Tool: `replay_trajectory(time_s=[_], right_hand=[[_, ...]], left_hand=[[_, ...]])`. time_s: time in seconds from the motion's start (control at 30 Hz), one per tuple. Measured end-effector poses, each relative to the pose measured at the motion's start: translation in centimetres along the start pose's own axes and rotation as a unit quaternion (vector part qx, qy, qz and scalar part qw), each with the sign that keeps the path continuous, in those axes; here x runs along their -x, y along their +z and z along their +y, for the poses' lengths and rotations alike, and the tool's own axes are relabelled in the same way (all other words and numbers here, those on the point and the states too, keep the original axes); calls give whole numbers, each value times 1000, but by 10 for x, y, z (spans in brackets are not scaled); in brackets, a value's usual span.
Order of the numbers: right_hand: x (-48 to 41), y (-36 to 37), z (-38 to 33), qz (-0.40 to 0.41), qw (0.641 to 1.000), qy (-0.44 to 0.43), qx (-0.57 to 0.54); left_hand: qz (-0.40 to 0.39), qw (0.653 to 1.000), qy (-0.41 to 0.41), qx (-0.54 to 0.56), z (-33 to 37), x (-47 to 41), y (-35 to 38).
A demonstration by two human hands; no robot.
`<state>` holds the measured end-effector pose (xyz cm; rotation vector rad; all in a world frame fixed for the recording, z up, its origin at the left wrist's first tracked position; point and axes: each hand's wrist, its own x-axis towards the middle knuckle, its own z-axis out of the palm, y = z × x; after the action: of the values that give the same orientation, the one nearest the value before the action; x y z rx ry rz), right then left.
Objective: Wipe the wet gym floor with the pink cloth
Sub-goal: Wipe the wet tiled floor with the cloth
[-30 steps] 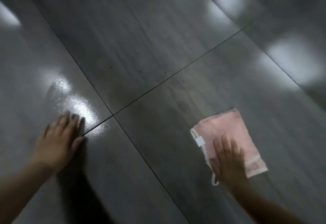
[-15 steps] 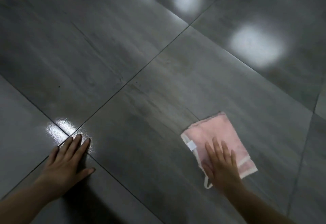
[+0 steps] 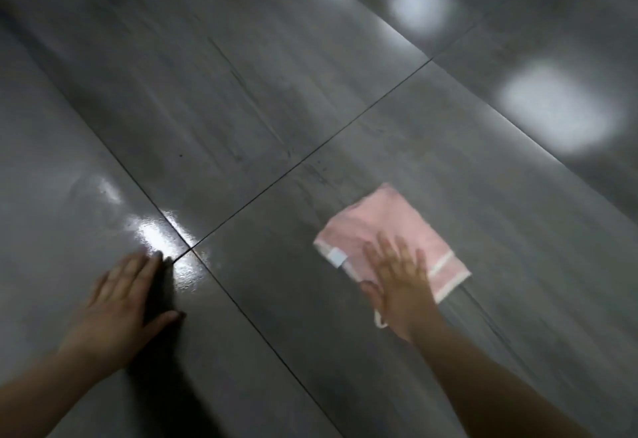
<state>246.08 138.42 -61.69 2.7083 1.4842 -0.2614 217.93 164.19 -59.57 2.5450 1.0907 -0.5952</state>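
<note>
- The left hand (image 3: 117,303) is lying flat on the gym floor (image 3: 241,75) at the lower left. Its fingers are straight and close together, the thumb is spread to the side, and it is holding nothing. By judgement, it is bracing the body only.
- Just beyond the fingertips of that hand, a wet patch (image 3: 158,240) is glaring with a rippled sheen where 2 grout lines (image 3: 276,175) are crossing. The film there is looking unwiped, so this area is counting as work left.
- Right of the crossing, the tile is showing dull streaks and a matte haze. This is suggesting a wiping pass here, but whether the tile is dry cannot be told.
- The pink cloth (image 3: 390,227) is lying folded and flat on that same tile, well apart from the wet patch. A white label (image 3: 336,258) is showing at its left edge, and a loop (image 3: 379,322) is trailing from its near corner.
- The right hand (image 3: 400,285) is pressing down on the near half of the cloth, with the palm flat and the fingers straight and slightly spread. It is not pinching the fabric.
- At the far right, 2 soft light reflections (image 3: 552,106) are lying on the distant tiles. The blur is preventing any reading of wetness there.
- Overall, the task is appearing to be in mid-course. The cloth is working 1 tile, while the glossy patch by the left hand is awaiting a pass.
</note>
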Motion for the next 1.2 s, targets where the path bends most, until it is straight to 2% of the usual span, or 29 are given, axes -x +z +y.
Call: replay_trajectory(time_s=[0.13, 0.2, 0.23, 0.33, 0.4, 0.43, 0.5, 0.53, 0.57, 0.6, 0.67, 0.7, 0.77, 0.83, 0.9, 1.03, 1.1, 1.13, 1.2], right_hand=[[-41, -26, -24, -51, 975, 195, -99], [-76, -31, -58, -91, 960, 240, -113], [-95, -33, -78, -103, 962, 230, -110], [-132, -34, -155, -124, 981, 106, -108], [-119, -16, -205, -22, 995, -57, -73], [-100, -8, -221, -4, 989, -139, -50], [-56, 2, -209, -33, 953, -302, -20], [-36, 6, -184, -59, 933, -354, 3], [-24, 9, -150, -85, 918, -387, 26], [-20, 6, -115, -77, 914, -395, 51], [-37, -3, -70, -42, 939, -329, 89], [-56, -11, -69, -61, 959, -265, 85], [-103, -23, -104, -5, 991, -122, 49], [-143, -35, -169, -34, 999, 15, -9], [-161, -39, -225, -85, 996, 11, -38], [-127, -28, -252, -39, 983, -181, -18], [-114, -36, -239, -63, 968, -243, -32], [-110, -44, -233, -61, 964, -252, -57], [-107, -68, -220, -125, 970, -166, -128]], left_hand=[[-4, 985, -162, 64, -71, 15, 11], [-15, 978, -193, 81, -76, 20, 10], [-15, 976, -197, 91, -72, 23, 8], [-17, 973, -200, 111, -64, 25, 5], [-7, 972, -197, 124, -67, 25, 5], [-2, 971, -197, 133, -69, 25, 4], [-3, 972, -186, 147, -70, 26, 3], [-3, 972, -181, 149, -70, 27, 2], [-2, 972, -179, 152, -70, 28, 1], [-3, 972, -178, 154, -70, 29, 0], [-7, 972, -174, 159, -70, 29, -4], [-11, 972, -172, 159, -70, 29, -5], [-22, 972, -169, 162, -70, 29, -7], [-34, 973, -164, 158, -71, 30, -9], [-46, 974, -162, 153, -71, 32, -11], [-58, 972, -160, 160, -70, 35, -16], [-64, 973, -158, 153, -71, 35, -17], [-71, 974, -157, 149, -70, 34, -17], [-87, 972, -161, 144, -69, 35, -18]])
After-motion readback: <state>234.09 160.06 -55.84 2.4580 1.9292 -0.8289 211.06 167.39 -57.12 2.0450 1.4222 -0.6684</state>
